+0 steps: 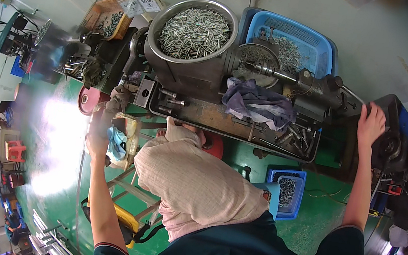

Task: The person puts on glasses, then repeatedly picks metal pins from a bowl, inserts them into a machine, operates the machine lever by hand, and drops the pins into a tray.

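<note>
My right hand (371, 124) is closed at the outer end of a metal lever (351, 93) on the right of a bench lathe (185, 76). My left hand (99, 135), smeared by motion, is low on the left, near a cloth-wrapped handle (120, 95); its fingers cannot be made out. A steel bowl (154, 41) on the lathe is heaped with small metal pins (194, 33). Behind the lathe's spindle, a blue plastic basket (324, 48) holds more metal pieces (287, 54). A purple-grey rag (260, 104) is draped over the lathe's front.
Loose metal tools (294, 138) lie in the lathe's tray (205, 120). A beige cloth (201, 180) covers my lap. Blue bins (298, 202) of dark parts stand on the green floor at right. An orange basket (108, 7) sits at back left, a yellow bag (129, 219) below.
</note>
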A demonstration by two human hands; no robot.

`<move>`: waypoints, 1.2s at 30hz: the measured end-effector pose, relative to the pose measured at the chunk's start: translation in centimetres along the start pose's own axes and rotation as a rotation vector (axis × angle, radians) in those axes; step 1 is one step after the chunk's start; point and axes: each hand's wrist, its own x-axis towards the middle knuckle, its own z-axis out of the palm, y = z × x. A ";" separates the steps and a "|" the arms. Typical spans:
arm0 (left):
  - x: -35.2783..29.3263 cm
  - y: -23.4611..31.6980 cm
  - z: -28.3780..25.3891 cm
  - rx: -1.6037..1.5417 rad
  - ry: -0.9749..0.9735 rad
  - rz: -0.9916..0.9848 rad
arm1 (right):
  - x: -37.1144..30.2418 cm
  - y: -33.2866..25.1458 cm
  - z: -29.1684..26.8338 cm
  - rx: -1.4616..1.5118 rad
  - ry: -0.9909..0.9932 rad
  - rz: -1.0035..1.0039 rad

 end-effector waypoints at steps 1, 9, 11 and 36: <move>0.0 -0.1 0.1 -0.004 0.002 0.002 | 1.1 -0.8 0.9 -0.032 0.059 0.015; -0.1 -0.2 0.1 0.062 -0.023 -0.016 | 5.5 -22.4 -1.5 0.974 -0.326 -0.258; -0.3 0.0 -0.1 0.084 -0.031 -0.033 | 5.3 -25.9 -1.7 1.114 -0.462 -0.313; -7.3 10.4 -2.8 -0.052 -0.120 -0.217 | 5.3 -29.2 -1.4 1.140 -0.760 -0.266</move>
